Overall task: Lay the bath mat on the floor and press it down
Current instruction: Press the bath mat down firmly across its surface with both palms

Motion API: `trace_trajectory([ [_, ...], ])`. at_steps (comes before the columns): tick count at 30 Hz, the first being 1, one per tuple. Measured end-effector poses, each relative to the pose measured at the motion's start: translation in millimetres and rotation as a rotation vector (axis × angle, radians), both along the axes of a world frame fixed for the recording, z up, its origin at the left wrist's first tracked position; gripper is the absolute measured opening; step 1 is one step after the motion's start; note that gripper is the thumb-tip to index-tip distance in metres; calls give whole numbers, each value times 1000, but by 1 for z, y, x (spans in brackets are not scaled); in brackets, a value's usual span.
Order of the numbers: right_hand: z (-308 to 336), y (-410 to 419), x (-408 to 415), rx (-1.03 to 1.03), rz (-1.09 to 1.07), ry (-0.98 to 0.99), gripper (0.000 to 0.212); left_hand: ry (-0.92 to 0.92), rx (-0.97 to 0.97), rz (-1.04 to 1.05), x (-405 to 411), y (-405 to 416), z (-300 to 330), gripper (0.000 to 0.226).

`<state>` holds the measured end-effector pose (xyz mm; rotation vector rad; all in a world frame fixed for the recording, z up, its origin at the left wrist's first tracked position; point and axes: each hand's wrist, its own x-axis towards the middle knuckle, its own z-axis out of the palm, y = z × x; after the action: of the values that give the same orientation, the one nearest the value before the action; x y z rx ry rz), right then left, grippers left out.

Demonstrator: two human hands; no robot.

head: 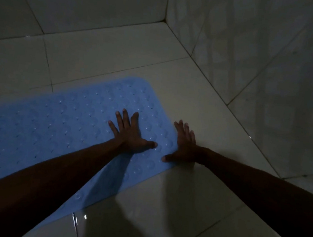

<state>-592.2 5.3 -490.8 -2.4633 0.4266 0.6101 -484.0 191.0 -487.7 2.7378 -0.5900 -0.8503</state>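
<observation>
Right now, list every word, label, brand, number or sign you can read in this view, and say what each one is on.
None: no readable text anywhere in this dim view.
Blue bath mat: only raised bumps show, no lettering or logo.
Floor tiles and wall tiles: plain, only faint mottling.
Left hand and right hand: nothing written on them.

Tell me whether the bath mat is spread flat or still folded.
Spread flat: the bath mat lies unfolded on the floor, no visible curl.

Bare tiled floor (119, 56) open above and right of the bath mat (54, 127), boxed in by tiled walls (255, 51) meeting at the upper-right corner; lower-right floor also open.
</observation>
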Motion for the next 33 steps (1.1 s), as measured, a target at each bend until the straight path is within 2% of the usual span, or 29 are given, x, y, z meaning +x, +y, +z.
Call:
trace_trajectory([
  [5, -5, -1, 0, 24, -30, -32, 147, -9, 39, -11, -1, 0, 1, 148],
  [10, -4, -7, -1, 179, -165, -113, 122, 21, 103, 16, -5, -13, 10, 148],
  [15, -7, -10, -1, 140, -140, -123, 111, 24, 107, 75, -12, -25, 10, 146],
  [19, -9, -8, 4, 141, -165, -124, 118, 11, 117, 88, -15, -27, 9, 142],
  [22, -3, -9, 12, 132, -311, -133, 133, 9, 93, 68, -15, -25, 8, 140],
  [26, 17, -14, 29, 46, -438, 34, 154, -7, 65, 5, -10, -16, 5, 143],
  [29, 24, -17, 41, 16, -450, 119, 156, -5, 47, -2, 6, -10, 11, 145],
  [33, 17, -25, 37, 34, -336, 156, 152, 27, -44, 52, 19, -1, 7, 130],
])
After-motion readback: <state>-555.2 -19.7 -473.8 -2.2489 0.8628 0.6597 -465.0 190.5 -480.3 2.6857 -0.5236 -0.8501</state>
